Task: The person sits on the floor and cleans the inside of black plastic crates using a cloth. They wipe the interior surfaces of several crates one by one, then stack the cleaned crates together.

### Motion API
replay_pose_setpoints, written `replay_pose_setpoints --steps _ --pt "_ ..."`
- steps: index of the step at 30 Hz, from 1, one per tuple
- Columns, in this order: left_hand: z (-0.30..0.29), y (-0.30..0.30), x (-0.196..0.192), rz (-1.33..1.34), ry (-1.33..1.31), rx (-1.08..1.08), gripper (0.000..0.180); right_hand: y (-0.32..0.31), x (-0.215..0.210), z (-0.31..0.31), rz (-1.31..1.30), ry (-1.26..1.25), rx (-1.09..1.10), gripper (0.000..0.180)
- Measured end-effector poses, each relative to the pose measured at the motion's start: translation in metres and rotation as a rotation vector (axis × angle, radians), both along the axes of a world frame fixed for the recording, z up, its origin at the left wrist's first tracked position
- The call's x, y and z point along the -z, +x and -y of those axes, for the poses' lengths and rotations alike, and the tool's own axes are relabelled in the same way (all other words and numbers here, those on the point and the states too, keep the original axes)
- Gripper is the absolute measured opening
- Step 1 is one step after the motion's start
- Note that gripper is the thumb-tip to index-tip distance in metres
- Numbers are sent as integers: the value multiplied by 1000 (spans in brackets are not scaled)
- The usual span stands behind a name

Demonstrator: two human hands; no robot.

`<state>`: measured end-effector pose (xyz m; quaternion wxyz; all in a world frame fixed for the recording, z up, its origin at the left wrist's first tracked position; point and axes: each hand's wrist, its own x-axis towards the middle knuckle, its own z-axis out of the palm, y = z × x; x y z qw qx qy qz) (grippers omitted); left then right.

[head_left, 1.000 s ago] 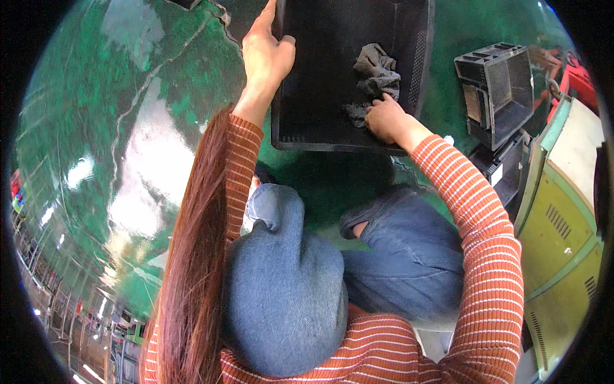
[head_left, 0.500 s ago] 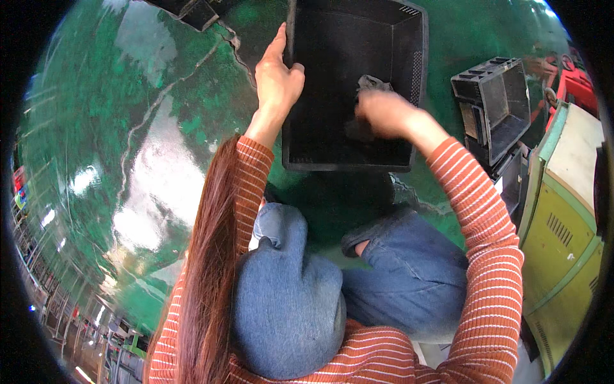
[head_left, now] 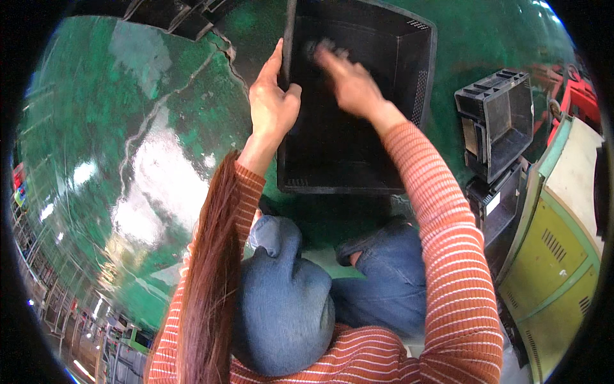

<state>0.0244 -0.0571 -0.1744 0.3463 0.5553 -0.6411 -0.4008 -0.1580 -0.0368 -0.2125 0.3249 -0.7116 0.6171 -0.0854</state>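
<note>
A large black plastic crate (head_left: 342,190) sits in front of me with its open side facing up. My left hand (head_left: 274,107) is closed on its left wall, the index finger lying along the outside and the thumb at the rim. Inside the crate, my right hand (head_left: 357,88) is near the far left corner, smeared by motion. Its fingers press a crumpled dark grey rag (head_left: 311,48) against the inner surface. Most of the rag is hidden under the fingers or blurred.
More black crates (head_left: 495,121) are stacked to the right, beside a green and cream metal cabinet (head_left: 550,237). Other dark crates (head_left: 182,19) stand at the far left. The green floor (head_left: 160,115) is cracked and shiny. Something red (head_left: 582,96) is at the far right.
My right hand has swept with the rag from the crate's right side to its far left. The left hand keeps its hold on the left wall. The crate sits slightly lower in view.
</note>
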Motion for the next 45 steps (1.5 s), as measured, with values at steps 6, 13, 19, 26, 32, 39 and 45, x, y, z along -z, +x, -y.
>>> replay_pose_setpoints --steps 6,13,19,26,32,39,45 --pt "1 -4 -1 -59 57 17 68 -8 24 -6 52 -257 74 57" --pt "3 -2 -17 -111 233 9 69 -19 9 -67 -189 -124 -435 66" --pt "0 -15 2 -239 104 36 69 -58 31 8 -214 -280 194 54" --pt "15 -26 -3 -281 72 -23 69 -56 -131 -63 446 -285 64 30" --pt "147 -94 17 185 -535 -107 60 -84 -199 -167 414 -239 465 41" --pt "-8 -177 -106 -453 540 660 52 -102 -233 -214 734 -287 662 41" --pt "-94 -148 -136 -324 1336 754 45 -256 -183 -317 337 -533 1154 23"
